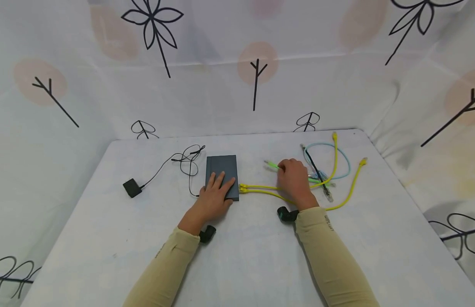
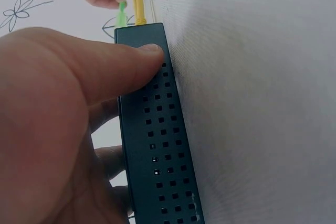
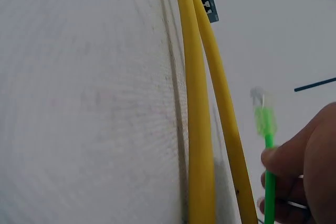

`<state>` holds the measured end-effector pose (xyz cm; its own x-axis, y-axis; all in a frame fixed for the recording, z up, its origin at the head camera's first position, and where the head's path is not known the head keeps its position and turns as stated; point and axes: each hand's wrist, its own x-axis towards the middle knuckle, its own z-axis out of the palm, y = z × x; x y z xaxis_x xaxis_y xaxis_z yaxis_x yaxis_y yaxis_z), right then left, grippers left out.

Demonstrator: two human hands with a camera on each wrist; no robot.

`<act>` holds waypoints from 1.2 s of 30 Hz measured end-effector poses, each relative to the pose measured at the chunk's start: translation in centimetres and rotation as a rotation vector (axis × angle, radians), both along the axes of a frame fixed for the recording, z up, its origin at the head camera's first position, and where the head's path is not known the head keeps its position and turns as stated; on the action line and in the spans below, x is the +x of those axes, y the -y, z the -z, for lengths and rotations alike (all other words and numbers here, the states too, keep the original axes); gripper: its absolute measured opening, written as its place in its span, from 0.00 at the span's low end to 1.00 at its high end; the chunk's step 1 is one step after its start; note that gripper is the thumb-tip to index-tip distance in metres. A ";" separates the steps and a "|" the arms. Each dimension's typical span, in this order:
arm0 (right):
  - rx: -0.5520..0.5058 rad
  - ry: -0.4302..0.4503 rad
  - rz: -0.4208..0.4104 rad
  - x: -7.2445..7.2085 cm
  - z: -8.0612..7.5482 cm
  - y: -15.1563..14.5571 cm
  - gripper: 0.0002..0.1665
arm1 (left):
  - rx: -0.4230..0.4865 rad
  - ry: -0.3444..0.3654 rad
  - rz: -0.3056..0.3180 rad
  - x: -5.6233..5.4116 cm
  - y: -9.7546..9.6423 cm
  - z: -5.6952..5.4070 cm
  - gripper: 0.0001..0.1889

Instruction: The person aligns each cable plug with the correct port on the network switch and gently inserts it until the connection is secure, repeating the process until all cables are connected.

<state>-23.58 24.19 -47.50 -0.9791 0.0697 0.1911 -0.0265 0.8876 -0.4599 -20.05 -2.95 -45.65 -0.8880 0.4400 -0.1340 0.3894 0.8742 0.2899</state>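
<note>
A dark grey network switch (image 1: 222,164) lies on the table, a row of ports on its right side in the right wrist view. My left hand (image 1: 213,199) rests on it, fingers spread over the top and thumb (image 2: 142,64) against the perforated near side. Two yellow network cables (image 3: 199,114) run from the ports toward the right. Just above them, my right hand (image 1: 295,179) pinches a green network cable (image 3: 269,187) behind its clear plug (image 3: 262,100), which points toward the switch. That plug is apart from the ports.
A light blue cable (image 1: 349,164) and a black cable (image 1: 312,160) lie right of my right hand, partly beneath yellow cable. Left of the switch, a black power adapter (image 1: 132,188) trails a tangled thin cord (image 1: 189,160) toward it. White cloth walls surround the table (image 1: 245,264).
</note>
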 end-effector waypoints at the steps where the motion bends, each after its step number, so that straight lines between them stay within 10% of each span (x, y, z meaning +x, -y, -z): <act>1: -0.020 0.001 -0.014 0.0 0.0 0.0 0.14 | 0.001 0.001 0.000 0.0 0.0 0.0 0.33; 15: -0.278 -0.088 -0.101 0.3 -0.8 0.6 0.15 | 0.001 0.015 -0.005 -0.2 0.0 0.2 0.33; 36: -0.301 -0.454 -0.125 0.9 -2.2 1.2 0.16 | 0.001 0.019 -0.005 -0.1 -0.1 0.1 0.33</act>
